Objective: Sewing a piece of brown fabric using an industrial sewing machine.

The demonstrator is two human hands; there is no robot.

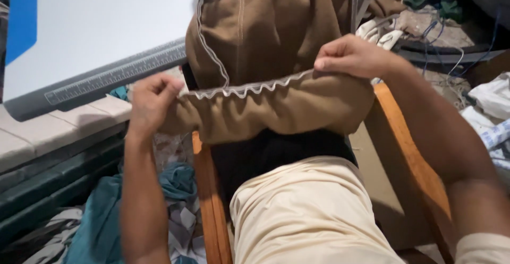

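A white flat desk w/ a grey ruler-marked front edge filled the upper left. Below it ran pale stone slabs over dark green boards. An orange wooden chair frame stood centre-right. Teal & grey cloth scraps lay bottom left; blue & white wires tangled top right.

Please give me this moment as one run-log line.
left hand: pinching brown fabric edge | right hand: pinching same white-stitched edge | fabric: stretched between hands | under it: wooden chair
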